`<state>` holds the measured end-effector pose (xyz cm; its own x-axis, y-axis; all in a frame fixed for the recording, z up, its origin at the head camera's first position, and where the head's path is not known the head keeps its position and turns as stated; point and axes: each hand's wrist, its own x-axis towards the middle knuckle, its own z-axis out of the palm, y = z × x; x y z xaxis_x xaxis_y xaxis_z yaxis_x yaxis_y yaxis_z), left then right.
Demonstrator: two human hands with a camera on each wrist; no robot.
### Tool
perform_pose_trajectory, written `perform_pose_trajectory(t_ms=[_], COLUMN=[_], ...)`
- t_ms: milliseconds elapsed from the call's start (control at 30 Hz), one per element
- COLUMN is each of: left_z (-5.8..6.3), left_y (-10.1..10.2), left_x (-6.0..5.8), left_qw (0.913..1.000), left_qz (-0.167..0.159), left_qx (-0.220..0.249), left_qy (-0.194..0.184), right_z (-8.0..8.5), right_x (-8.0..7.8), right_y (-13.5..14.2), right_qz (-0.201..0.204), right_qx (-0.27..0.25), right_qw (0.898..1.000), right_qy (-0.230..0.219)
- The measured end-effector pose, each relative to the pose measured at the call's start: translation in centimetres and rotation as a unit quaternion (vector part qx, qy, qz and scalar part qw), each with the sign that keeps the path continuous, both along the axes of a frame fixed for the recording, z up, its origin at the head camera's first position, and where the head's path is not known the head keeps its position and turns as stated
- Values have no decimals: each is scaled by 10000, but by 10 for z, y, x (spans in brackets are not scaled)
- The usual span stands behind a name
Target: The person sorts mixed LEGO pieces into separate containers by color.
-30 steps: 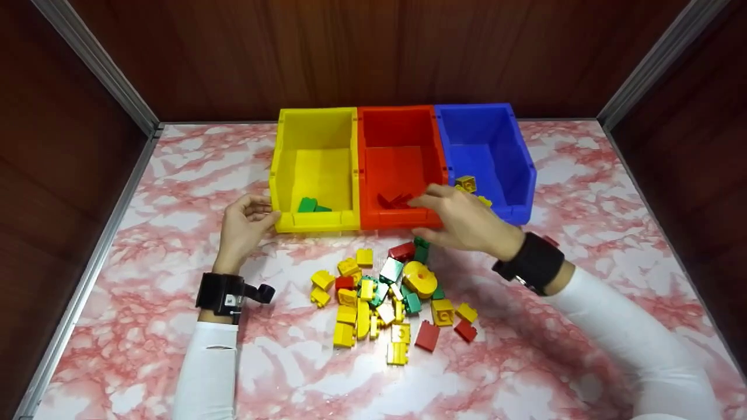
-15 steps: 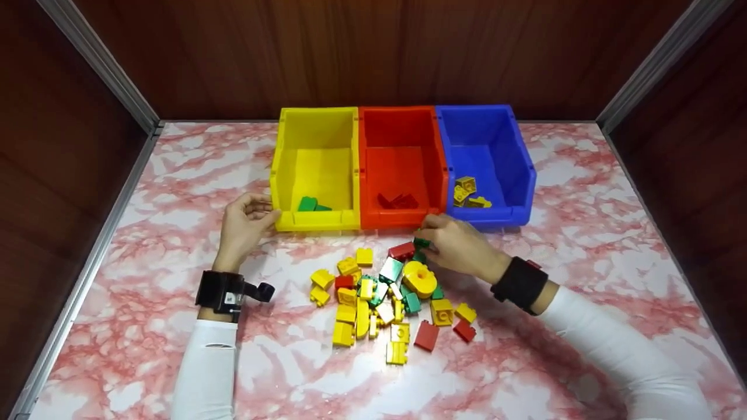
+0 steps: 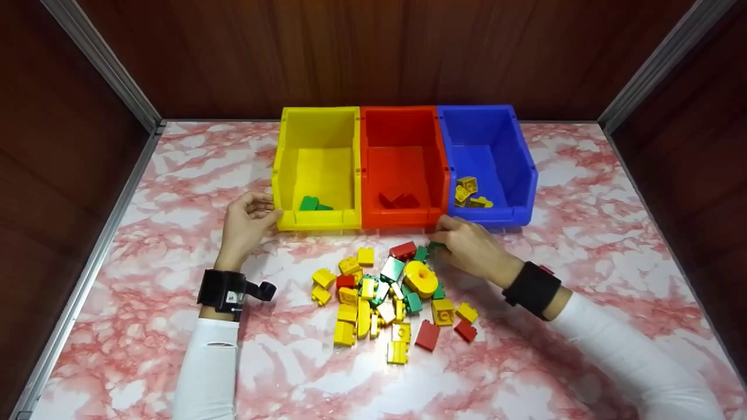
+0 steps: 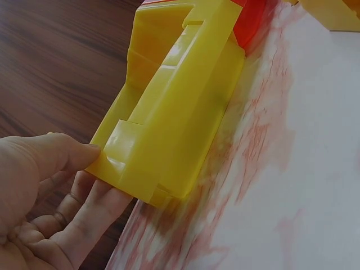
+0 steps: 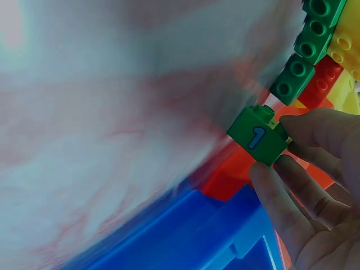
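In the head view my left hand (image 3: pixel 244 232) is at the near left corner of the yellow bin (image 3: pixel 327 220). The left wrist view has my thumb on the bin's rim (image 4: pixel 169 112) and fingers against its outer side, so the corner is pinched. My right hand (image 3: pixel 474 248) pinches a green toy brick (image 5: pixel 256 136) between thumb and fingertips, just in front of the red bin (image 3: pixel 402 219) and blue bin (image 3: pixel 490 217). A blue "1" is printed on that brick. Beside it lie loose bricks, among them a red brick (image 3: pixel 402 251) and a yellow rounded brick (image 3: pixel 421 286).
Several yellow, green and red bricks lie heaped on the marbled table (image 3: pixel 292 373) before the bins. Green bricks (image 3: pixel 309 203) are in the yellow bin, red bricks (image 3: pixel 400 201) in the red one, yellow bricks (image 3: pixel 467 189) in the blue one. Dark wood-look walls enclose the table.
My right hand came down from over the red bin, took hold of the green brick at the heap's far side, and drew it slightly right. My left hand stayed at the yellow bin.
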<state>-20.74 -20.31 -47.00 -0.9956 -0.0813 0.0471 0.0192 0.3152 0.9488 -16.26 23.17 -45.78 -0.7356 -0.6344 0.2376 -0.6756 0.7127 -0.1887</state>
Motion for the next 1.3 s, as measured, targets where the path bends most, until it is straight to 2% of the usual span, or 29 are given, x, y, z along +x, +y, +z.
perform_pose_trajectory(t_ms=[333,467,800,1033,1167,1300], left_z=[-2,0,2,1,0,2], left_y=[0,-1,-1,0,1,1], left_x=[-1,0,0,-2,-2,0], left_qw=[10000,10000,10000,10000,10000,10000], left_qz=[51,54,-24,-50,-12,1], left_qx=[-21,-45,-56,-66,-76,-70], left_qy=[28,1,-27,43,25,-33], right_z=[-2,1,18,6,5,15], right_x=[16,19,12,7,5,5], right_y=[21,24,26,22,19,15], right_qz=[-68,-95,-48,-274,-206,-143], right_qx=[72,133,-29,124,-82,-277], right_qw=[9998,9998,9991,9955,9960,9966], right_qy=[172,88,-421,-894,-867,-758])
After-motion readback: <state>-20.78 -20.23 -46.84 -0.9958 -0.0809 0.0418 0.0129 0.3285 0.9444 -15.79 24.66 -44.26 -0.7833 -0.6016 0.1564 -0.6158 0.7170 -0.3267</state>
